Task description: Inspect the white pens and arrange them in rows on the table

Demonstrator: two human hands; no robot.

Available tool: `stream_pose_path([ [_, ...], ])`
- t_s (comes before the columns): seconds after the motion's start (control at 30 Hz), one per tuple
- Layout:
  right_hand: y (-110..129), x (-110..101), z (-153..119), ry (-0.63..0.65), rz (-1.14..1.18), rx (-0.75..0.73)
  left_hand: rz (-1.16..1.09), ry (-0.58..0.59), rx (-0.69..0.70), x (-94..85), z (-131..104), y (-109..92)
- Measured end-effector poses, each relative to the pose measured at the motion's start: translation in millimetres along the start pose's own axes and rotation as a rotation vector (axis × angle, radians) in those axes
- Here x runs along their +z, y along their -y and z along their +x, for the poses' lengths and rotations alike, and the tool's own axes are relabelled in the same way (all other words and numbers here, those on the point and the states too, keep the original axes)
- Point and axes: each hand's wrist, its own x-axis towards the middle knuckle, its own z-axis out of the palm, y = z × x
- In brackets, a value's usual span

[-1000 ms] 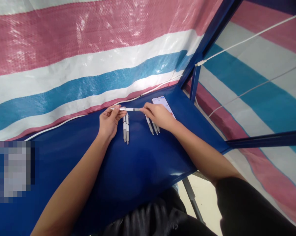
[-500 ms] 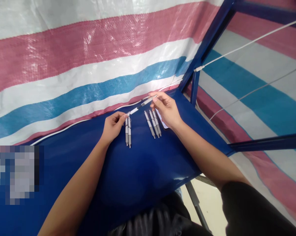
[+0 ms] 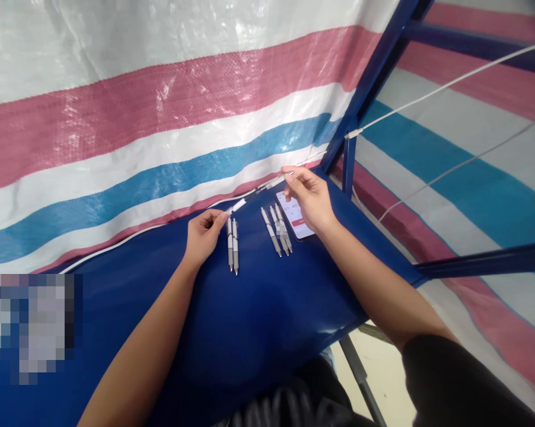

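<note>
My left hand (image 3: 206, 236) pinches the white end of a pen (image 3: 239, 205), which slants up toward the right. The pen's other, grey end (image 3: 274, 181) is between the fingertips of my right hand (image 3: 309, 196). A dark stretch shows between the two parts; whether they are joined there I cannot tell. Two white-and-grey pens (image 3: 233, 246) lie side by side just right of my left hand. Three similar pens (image 3: 276, 230) lie below my right hand, tips toward me. A lit phone (image 3: 296, 218) lies beside them, partly covered by my right hand.
The blue table (image 3: 258, 320) meets a striped plastic sheet (image 3: 161, 136) at the back. A white cable (image 3: 116, 246) runs along that edge. Blue metal frame bars (image 3: 350, 148) stand at the right, with another white cable (image 3: 449, 80) strung across. The far left is pixelated.
My right hand has shifted slightly right, and the stretch between the pen's two ends looks longer. More of the phone screen shows. The whole view has tilted slightly.
</note>
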Motion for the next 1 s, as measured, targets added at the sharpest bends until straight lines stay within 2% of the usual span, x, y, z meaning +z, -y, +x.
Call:
stream_pose_path([
  [0.33, -3, -2, 2, 0.025, 0.055, -0.018, 0.027, 0.016, 0.004, -1.0, 0, 1],
  [0.47, -4, -1, 2, 0.041, 0.066, 0.038, 0.022, 0.03, -0.01, -2.1, 0, 2],
  [0.6, -6, 1, 0, 0.12, 0.119, 0.096, 0.037, 0.067, 0.001, -2.5, 0, 3],
  [0.8, -4, 2, -3, 0.338, 0.005, 0.095, 0.013, 0.136, -0.003, -1.3, 0, 3],
  [0.9, -1, 3, -6, 0.348, -0.027, 0.064, -0.01, 0.131, -0.021, -0.4, 0, 3],
  [1.0, 2, 4, -10, 0.334, -0.224, 0.038, -0.025, 0.1, -0.027, 0.4, 1, 3],
])
